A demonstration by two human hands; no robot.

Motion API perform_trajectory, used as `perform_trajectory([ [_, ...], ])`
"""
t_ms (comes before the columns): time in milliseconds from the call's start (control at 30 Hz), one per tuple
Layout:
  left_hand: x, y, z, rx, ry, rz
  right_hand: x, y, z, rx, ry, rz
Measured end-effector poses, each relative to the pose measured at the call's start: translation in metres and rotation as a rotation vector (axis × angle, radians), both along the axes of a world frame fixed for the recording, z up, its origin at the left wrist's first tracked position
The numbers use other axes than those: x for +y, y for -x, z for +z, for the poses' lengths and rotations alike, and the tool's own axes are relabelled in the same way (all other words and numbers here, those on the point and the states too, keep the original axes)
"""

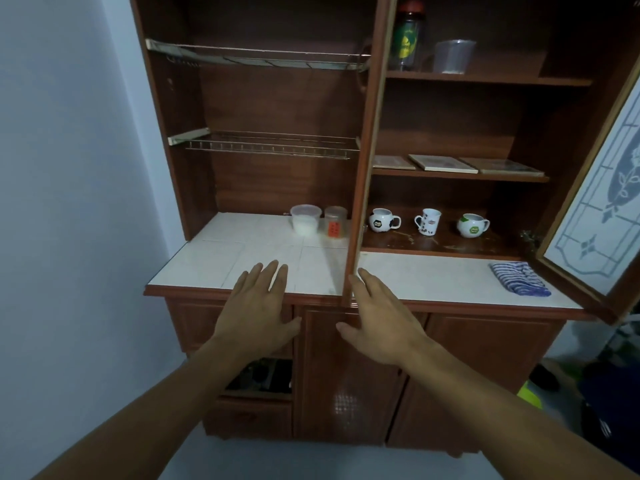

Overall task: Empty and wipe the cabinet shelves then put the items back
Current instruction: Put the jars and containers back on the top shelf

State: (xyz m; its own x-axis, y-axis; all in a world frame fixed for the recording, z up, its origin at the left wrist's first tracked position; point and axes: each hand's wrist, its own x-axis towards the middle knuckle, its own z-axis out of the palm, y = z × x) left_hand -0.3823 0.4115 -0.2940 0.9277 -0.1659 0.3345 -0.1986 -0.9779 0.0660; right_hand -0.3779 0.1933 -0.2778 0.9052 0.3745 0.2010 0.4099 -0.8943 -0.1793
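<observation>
A brown wooden cabinet (277, 109) stands open before me. Its right section holds three mugs (428, 221) on the bottom shelf, flat tiles (441, 163) on the middle shelf, and a dark bottle (407, 36) with a clear cup (453, 56) on the top shelf. A blue striped cloth (519, 280) lies folded on the white tiled counter (221, 258) at the right. My left hand (258, 306) and my right hand (379, 317) hover over the counter's front edge, fingers straight, holding nothing.
Two plastic containers (317, 220) stand at the back of the counter. Two wire racks (273, 145) span the left section. A glass-panelled door (602, 188) hangs open at the right, another door edge (363, 168) in the middle. A lower drawer (259, 375) is open.
</observation>
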Motion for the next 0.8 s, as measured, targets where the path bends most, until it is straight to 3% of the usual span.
perform_trajectory([
  [300, 0.061, 0.008, 0.003, -0.022, 0.022, 0.013, 0.065, -0.001, -0.001, 0.021, 0.016, 0.018],
  [800, 0.077, -0.058, -0.001, -0.004, 0.011, 0.019, 0.083, -0.073, -0.001, 0.015, 0.013, 0.013],
])
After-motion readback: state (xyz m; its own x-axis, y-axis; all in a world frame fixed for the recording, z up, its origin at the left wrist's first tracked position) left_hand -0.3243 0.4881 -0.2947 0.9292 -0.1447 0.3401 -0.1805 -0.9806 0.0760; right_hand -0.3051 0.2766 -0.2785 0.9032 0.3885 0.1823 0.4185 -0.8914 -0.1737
